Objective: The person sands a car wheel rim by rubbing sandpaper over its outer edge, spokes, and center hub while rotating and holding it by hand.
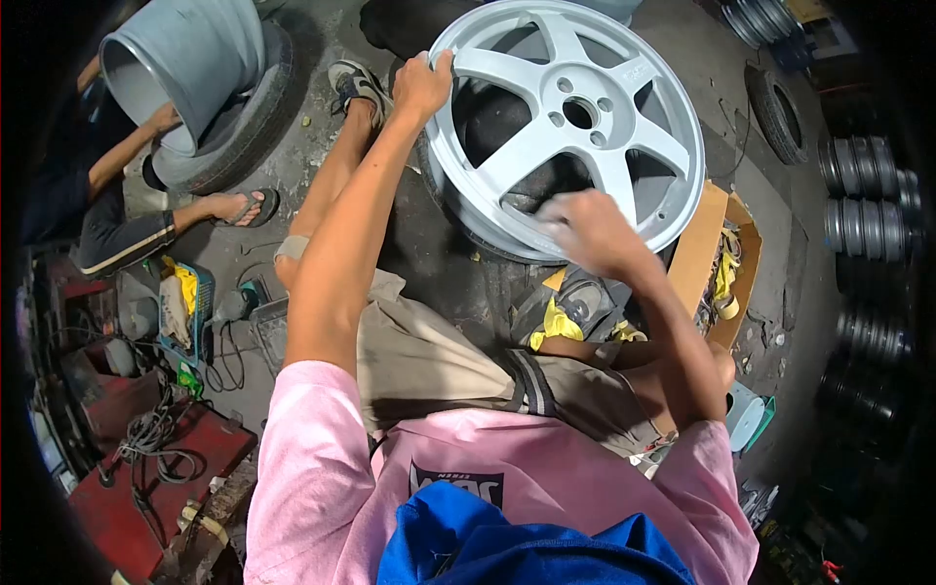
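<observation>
A pale grey wheel rim (507, 166) with several spokes stands tilted in front of me, resting on something dark that is mostly hidden. My left hand (423, 88) is closed on its upper left edge. Over the near side of the wheel, at the lower spokes, is my right hand (590, 234). Its fingers are curled and smeared by motion, so anything held in them is hidden. Close below the wheel lie a yellow cloth (557, 326) and a dark bundle.
At the left, another person's hand (166, 118) is inside a grey rim (185, 68) on a tyre (258, 136). A cardboard box (700, 253) with tape stands right. A blue basket (203, 307), a red case (195, 478) with cables and stacked rims (863, 229) surround me.
</observation>
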The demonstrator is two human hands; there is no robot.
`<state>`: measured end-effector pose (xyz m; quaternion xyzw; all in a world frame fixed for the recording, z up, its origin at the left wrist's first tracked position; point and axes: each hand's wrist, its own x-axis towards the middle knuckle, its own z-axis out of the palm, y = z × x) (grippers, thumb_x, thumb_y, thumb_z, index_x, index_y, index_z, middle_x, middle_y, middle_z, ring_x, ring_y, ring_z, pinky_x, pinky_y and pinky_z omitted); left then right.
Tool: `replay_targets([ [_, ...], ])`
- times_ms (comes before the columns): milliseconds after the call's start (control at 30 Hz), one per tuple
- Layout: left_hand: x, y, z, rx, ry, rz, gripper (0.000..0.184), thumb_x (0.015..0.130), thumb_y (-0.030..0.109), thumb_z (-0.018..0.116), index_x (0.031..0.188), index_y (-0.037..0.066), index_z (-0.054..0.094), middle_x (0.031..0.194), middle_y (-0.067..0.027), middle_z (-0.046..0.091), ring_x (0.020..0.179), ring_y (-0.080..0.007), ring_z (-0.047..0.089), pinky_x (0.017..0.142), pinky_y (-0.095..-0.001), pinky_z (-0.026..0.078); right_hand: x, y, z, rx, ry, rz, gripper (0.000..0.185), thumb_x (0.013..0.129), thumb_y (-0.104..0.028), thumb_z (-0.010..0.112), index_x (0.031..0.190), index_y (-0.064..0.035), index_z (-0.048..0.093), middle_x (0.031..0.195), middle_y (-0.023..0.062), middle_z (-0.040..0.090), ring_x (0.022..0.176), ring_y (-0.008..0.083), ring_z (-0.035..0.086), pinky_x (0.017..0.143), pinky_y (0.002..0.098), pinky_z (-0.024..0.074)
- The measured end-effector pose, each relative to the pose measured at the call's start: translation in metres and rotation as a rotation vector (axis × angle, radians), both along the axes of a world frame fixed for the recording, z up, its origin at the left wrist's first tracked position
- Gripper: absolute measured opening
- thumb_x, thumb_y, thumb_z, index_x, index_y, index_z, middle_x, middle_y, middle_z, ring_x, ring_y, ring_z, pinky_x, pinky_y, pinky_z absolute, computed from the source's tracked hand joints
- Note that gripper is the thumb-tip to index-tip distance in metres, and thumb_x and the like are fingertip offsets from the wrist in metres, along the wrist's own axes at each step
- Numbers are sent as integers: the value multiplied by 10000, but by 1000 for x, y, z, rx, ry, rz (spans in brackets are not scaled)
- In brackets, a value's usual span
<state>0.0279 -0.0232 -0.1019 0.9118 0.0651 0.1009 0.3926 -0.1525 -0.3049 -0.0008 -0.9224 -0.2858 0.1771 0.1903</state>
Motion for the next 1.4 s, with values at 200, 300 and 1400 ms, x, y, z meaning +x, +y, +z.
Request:
replay_targets([
  [200,-3,-3,3,-23,-22,26,594,999,499,533,1141,-53,699,1109,-341,700,1123,-511,649,989,-546,501,17,53,-3,603,212,-383,256,884,-92,644,1097,-41,777,843,191,716,760,342,689,754,391,538],
  [300,-3,-3,5,-29,6,11,596,997,498,533,1152,-54,695,1115,-336,701,1132,-509,646,990,-549,499,-1,48,8,345,51,-263,222,927,-130,684,1102,-23,767,909,165,698,788,296,667,788,386,522],
  [1400,3,2,-4,-22,-31,-25,616,995,528,524,1124,-48,700,1117,-348,691,1134,-517,635,1000,-542,480,-27,-136,30,-217,-244,-64,217,837,-34,654,1036,-55,736,1051,172,712,1038,388,671,929,473,539],
])
